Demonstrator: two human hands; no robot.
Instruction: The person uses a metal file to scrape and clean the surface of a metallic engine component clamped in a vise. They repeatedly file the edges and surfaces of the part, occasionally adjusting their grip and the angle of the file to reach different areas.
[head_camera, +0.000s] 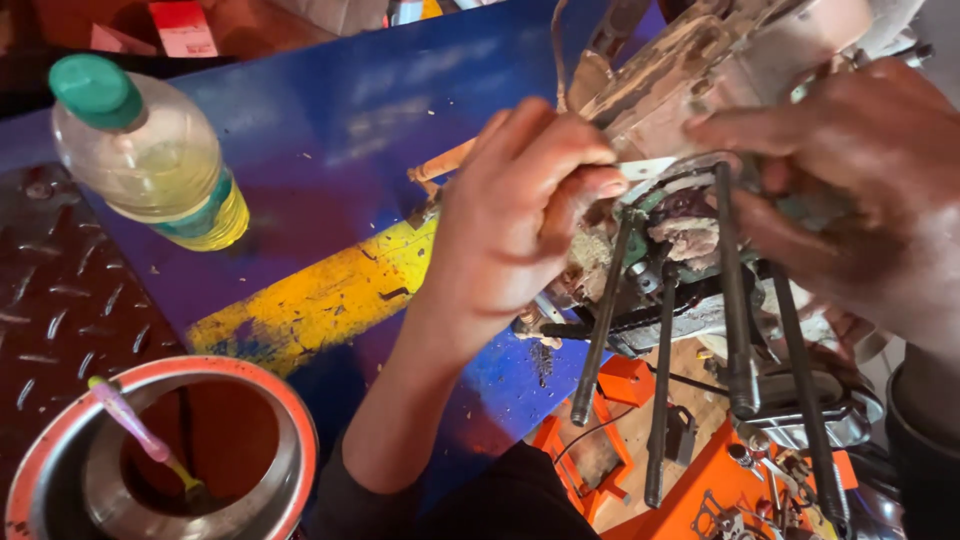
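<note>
**Both hands on a grimy engine part at the bench edge**

The dirty grey metal engine assembly (700, 230), with long dark studs pointing toward the viewer, sits over the blue and yellow painted bench (330, 180). The left hand (520, 215) is fisted around a thin tool pressed into it; the right hand (860, 190) steadies the casing, fingers spread. This looks like cleaning or prying; steady pressure seems needed.

Left stands a clear plastic bottle with green cap (150, 150), holding yellowish liquid. A red-rimmed round metal tin (60, 450) holds a pink-handled brush (140, 430).

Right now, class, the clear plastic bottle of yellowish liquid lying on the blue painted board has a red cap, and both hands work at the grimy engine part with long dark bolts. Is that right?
Not quite. The head view shows the clear plastic bottle has a green cap, not red. The rest stands: it lies on the blue painted board, and the left hand and right hand work at the grimy engine part with long dark bolts.
</note>
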